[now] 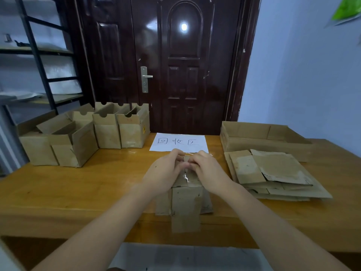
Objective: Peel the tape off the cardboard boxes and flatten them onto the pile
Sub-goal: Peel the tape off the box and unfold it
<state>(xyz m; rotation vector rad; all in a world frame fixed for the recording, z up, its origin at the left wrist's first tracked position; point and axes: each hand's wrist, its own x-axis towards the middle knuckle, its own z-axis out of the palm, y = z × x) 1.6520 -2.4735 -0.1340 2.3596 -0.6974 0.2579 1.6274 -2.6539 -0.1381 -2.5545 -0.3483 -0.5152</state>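
Box [186,194] at table's [97,184] near edge, tape [186,178] seam running away; left hand [164,173] and right hand [207,170] fingers curled, pinching it.

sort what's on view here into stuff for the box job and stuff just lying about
For the job: box under both hands, left hand, right hand, standing boxes, flat pile.
Lying about: paper sign, tray, shelves, door.

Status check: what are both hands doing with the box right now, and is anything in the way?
Left hand and right hand picking at clear tape atop small brown cardboard box. Flattened cardboard pile waits right. Nothing in the way.
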